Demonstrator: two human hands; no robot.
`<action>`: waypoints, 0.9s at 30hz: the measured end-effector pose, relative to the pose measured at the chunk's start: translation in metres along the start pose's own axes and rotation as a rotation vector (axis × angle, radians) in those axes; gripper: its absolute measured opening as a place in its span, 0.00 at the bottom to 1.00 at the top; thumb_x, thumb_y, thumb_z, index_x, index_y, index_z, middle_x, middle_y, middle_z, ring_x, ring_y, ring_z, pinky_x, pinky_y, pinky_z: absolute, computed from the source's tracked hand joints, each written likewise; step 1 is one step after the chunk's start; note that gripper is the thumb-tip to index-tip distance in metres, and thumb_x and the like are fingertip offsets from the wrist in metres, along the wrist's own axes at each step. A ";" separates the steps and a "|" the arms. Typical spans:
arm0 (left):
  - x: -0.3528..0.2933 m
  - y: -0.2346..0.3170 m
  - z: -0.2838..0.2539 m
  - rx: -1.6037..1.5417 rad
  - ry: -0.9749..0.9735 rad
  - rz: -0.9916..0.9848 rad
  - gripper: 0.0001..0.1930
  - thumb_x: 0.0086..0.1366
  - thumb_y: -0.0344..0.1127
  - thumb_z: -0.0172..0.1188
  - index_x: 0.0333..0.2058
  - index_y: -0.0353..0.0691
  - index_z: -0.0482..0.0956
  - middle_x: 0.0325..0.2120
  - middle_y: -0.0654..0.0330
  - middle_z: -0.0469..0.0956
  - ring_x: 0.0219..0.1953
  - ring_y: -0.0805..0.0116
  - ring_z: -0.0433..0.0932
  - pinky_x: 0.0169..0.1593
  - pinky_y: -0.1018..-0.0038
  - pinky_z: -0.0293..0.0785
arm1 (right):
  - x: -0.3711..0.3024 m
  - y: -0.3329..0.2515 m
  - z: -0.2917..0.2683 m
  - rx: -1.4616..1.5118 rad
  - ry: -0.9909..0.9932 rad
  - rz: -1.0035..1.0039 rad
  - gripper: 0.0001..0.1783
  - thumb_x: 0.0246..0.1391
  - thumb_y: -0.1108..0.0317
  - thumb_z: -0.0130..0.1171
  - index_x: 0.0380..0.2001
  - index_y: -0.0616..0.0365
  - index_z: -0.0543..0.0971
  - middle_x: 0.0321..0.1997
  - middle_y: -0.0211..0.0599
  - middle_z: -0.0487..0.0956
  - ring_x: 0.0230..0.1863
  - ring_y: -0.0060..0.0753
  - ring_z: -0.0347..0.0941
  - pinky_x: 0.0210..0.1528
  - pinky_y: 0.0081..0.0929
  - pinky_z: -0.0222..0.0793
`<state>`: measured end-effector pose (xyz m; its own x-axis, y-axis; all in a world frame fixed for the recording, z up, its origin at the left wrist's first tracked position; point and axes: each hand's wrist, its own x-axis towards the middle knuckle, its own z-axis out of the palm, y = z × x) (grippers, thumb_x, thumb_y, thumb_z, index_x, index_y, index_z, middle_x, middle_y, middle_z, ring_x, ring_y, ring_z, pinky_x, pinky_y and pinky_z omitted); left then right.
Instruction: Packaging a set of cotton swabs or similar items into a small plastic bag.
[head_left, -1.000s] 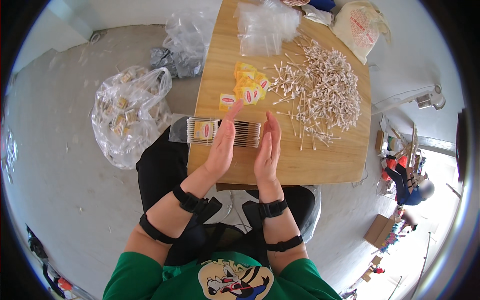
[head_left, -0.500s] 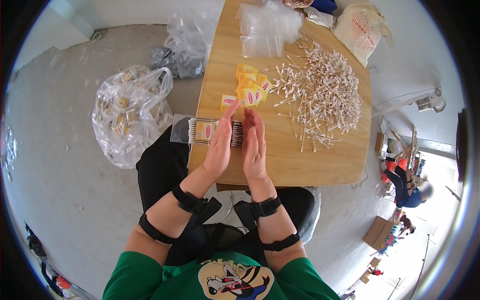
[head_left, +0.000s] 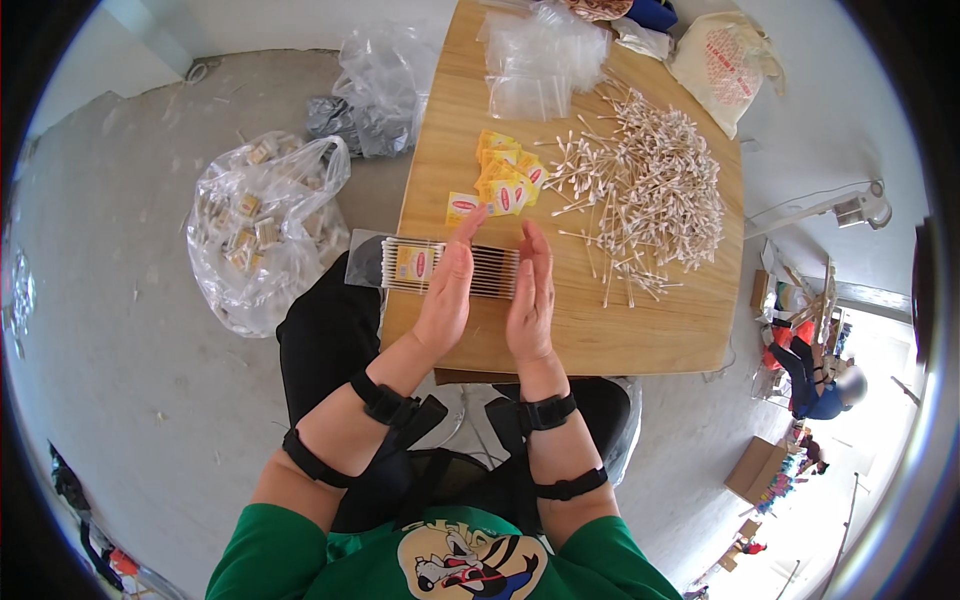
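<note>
I see the swab row (head_left: 495, 272) lying left-to-right, from beside the right hand (head_left: 531, 297) to beyond the overlapping left hand (head_left: 446, 300); both unclenched, grasping nothing.

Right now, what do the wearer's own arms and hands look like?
Left hand and right hand bare, no gloves. Short green sleeves. Two black straps on each forearm; the strap nearer the wrist carries a chunky black buckle.
</note>
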<state>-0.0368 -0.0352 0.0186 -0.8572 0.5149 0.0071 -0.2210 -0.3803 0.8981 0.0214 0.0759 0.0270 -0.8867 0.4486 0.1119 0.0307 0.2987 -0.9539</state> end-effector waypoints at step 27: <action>-0.004 0.034 -0.050 0.576 0.154 0.193 0.26 0.78 0.47 0.36 0.66 0.36 0.60 0.66 0.51 0.61 0.71 0.56 0.55 0.72 0.64 0.46 | -0.004 -0.005 -0.022 -1.042 -0.340 -0.266 0.35 0.58 0.59 0.55 0.66 0.63 0.63 0.72 0.45 0.61 0.74 0.43 0.54 0.74 0.48 0.46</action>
<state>-0.0646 -0.0885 0.0266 -0.9234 0.3453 0.1677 0.1935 0.0415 0.9802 0.0345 0.0910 0.0374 -0.9972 0.0602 0.0434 0.0506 0.9795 -0.1951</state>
